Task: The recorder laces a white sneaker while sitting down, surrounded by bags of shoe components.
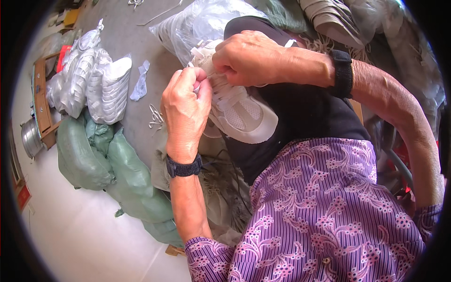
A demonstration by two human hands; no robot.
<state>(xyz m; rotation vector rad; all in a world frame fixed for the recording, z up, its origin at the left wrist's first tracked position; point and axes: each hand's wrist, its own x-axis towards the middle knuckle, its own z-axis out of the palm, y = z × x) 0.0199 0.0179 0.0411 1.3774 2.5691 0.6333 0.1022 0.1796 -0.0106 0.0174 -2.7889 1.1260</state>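
Observation:
A white and beige sneaker rests on my lap, its toe pointing toward me and its laces running across the front. My left hand is at the shoe's left side with thumb and fingers pinched together on a white shoelace. Over the upper part of the shoe, my right hand is closed in a fist with its knuckles up. What its fingers grip is hidden beneath the hand. Black cloth covers my thighs under the shoe.
Clear plastic bags of stacked pale shoes stand at the left on green sacks. Another clear bag lies beyond the shoe. Loose laces are on the floor. More pale shoes are piled at the far right. A wooden stool stands far left.

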